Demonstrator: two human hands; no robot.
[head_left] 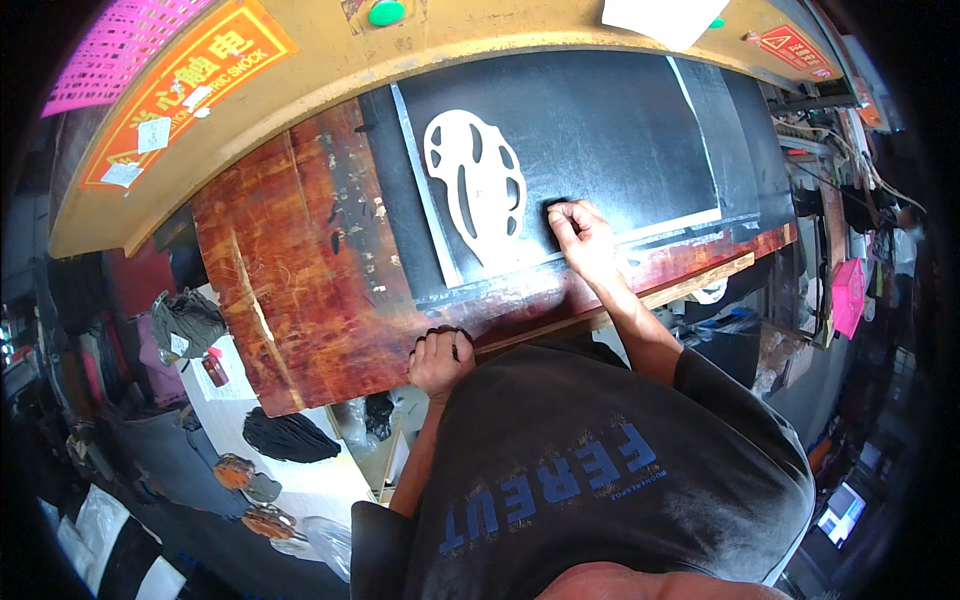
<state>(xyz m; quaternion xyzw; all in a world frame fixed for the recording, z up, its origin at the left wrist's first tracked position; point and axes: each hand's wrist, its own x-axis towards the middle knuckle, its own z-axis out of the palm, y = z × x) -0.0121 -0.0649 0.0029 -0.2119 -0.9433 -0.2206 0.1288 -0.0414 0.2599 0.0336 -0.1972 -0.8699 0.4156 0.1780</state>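
My left hand point(440, 362) is closed at the near edge of the wooden board, with dark bits showing along its fingers; they look like small black pieces, but I cannot make out their kind. Over the black sheet point(610, 130), my right hand point(584, 238) pinches a small black piece point(554, 210) between thumb and fingers. To the left of that hand lies a flat white rounded shape point(484, 215) with several cut-out slots, narrowing toward its near end. White strips run along the sheet's left and near edges.
A reddish-brown, scuffed wooden board point(290, 260) lies under the sheet. Beyond it arches a yellow machine beam point(340, 75) with a green button point(386, 12). At the lower left, a white table point(225, 400) carries a dark bundle point(288, 436) and orange-and-grey pieces point(235, 472).
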